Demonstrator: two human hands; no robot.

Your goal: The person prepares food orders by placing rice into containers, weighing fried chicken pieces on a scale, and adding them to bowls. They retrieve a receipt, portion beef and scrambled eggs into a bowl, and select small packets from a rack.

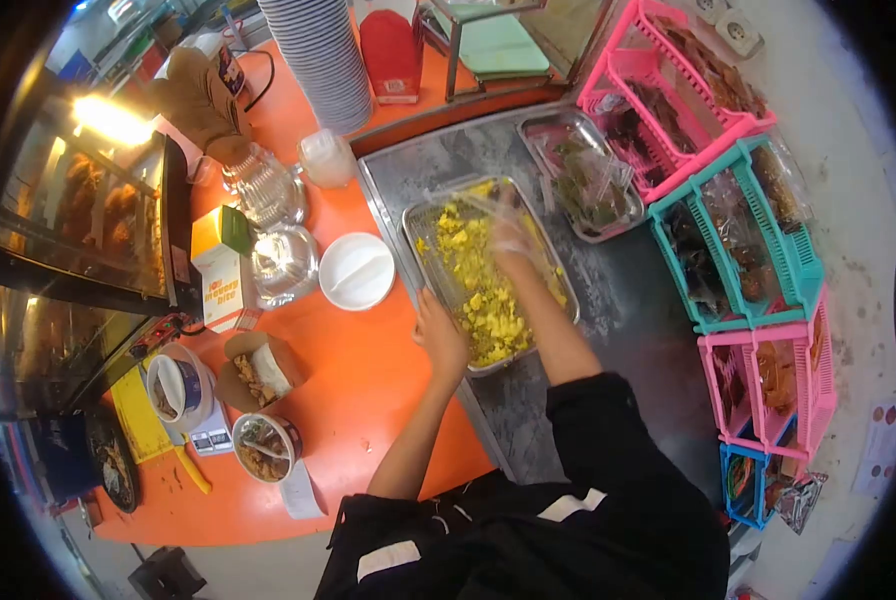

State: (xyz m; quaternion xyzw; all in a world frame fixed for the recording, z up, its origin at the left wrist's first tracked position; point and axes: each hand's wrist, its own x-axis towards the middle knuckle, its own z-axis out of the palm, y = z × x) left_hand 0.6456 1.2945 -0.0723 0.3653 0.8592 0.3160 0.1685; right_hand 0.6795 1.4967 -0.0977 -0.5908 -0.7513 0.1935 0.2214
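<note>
A metal tray (420, 252) of yellow crumbly food (483, 300), perhaps scrambled egg, lies on the grey metal counter in the middle of the view. At its left rim is my left hand (441, 335), with the fingers closed on the tray's edge. My right hand (511, 238) reaches over the food near the tray's far right part. Clear plastic, like a thin glove or bag, covers it. Motion smears its fingers, so what they hold cannot be made out.
To the left on the orange table stand a white bowl (357, 272), clear lids (285, 264), filled food bowls (267, 447) and a stack of cups (313, 60). Pink and teal baskets (733, 245) line the right side. Another metal tray (596, 232) holds bagged greens.
</note>
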